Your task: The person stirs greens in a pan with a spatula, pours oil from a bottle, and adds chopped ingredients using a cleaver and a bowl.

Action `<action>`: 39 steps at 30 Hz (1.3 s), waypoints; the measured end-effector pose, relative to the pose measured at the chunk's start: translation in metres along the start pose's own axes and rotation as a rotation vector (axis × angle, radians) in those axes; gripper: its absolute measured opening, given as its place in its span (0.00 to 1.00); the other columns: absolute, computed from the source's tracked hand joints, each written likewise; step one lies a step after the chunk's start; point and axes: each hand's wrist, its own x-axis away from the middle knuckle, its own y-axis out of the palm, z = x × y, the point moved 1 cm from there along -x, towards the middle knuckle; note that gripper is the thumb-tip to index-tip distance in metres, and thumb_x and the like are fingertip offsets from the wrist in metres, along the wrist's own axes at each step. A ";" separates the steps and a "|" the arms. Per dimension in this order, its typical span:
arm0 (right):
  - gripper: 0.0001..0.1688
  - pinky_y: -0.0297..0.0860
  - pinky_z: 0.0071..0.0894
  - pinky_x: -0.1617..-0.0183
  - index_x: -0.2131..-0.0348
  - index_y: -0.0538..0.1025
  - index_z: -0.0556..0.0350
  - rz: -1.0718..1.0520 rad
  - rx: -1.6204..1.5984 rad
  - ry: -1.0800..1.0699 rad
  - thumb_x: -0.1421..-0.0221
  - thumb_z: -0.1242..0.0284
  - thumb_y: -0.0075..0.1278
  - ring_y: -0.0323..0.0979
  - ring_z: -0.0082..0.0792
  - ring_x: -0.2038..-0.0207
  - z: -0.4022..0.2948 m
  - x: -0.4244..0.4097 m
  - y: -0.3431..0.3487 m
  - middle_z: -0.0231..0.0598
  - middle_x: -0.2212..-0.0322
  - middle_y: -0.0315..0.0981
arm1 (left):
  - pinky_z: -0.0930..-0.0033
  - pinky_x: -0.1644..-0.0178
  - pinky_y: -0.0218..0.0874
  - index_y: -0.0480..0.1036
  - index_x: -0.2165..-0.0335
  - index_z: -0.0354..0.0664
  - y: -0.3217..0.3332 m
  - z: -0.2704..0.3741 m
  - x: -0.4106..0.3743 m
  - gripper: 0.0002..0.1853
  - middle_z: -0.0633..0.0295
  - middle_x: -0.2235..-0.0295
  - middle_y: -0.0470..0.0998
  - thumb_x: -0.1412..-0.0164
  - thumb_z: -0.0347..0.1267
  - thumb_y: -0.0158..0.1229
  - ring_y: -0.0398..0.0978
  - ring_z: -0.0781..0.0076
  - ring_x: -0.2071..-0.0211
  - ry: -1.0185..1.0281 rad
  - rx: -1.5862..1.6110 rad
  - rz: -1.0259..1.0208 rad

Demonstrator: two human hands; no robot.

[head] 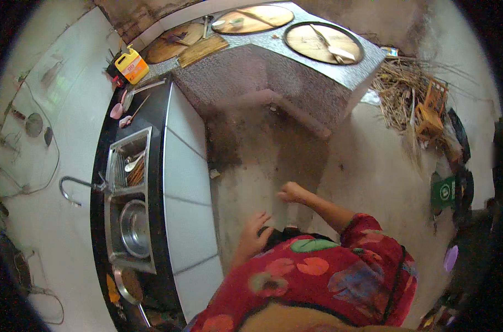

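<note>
My left hand (253, 234) is held low in front of my body, fingers apart, with nothing in it. It is nearest the white tiled front of the sink counter (191, 216), but not touching it. Farther forward, my right hand (293, 192) hangs over the concrete floor (251, 186), its fingers curled in and no object visible in it. To my left, the double steel sink (129, 195) is set in a black countertop (100, 232). A metal basin (136, 228) occupies its near bowl. Chopsticks (136, 173) and a white spoon (133, 164) lie in the far bowl's rack.
Ahead stands a tiled stove (268, 66) with round wooden lids (324, 43) on top. A yellow jug (132, 66) sits at the corner. Dry sticks (401, 87) and a small wooden chair (430, 118) are piled at right. A frying pan (129, 286) lies near left.
</note>
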 end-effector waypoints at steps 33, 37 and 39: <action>0.31 0.81 0.48 0.61 0.44 0.57 0.76 0.627 -1.339 0.096 0.34 0.66 0.47 0.78 0.55 0.60 -0.073 -1.006 -0.679 0.67 0.54 0.70 | 0.69 0.48 0.67 0.74 0.51 0.31 -0.315 -0.196 -0.777 0.15 0.55 0.51 0.76 0.34 0.26 0.55 0.76 0.69 0.53 -0.584 0.594 0.493; 0.24 0.82 0.47 0.65 0.44 0.59 0.71 0.522 -1.350 0.148 0.36 0.76 0.38 0.79 0.56 0.63 -0.055 -1.034 -0.689 0.66 0.57 0.72 | 0.68 0.52 0.71 0.73 0.50 0.32 -0.320 -0.212 -0.844 0.14 0.56 0.48 0.73 0.32 0.26 0.52 0.78 0.66 0.55 -0.470 0.299 0.357; 0.27 0.82 0.45 0.67 0.43 0.60 0.68 0.517 -1.275 0.134 0.42 0.82 0.34 0.80 0.52 0.67 -0.058 -1.035 -0.693 0.62 0.60 0.74 | 0.68 0.52 0.71 0.73 0.50 0.32 -0.317 -0.205 -0.870 0.14 0.55 0.47 0.72 0.33 0.24 0.52 0.77 0.66 0.54 -0.450 0.376 0.356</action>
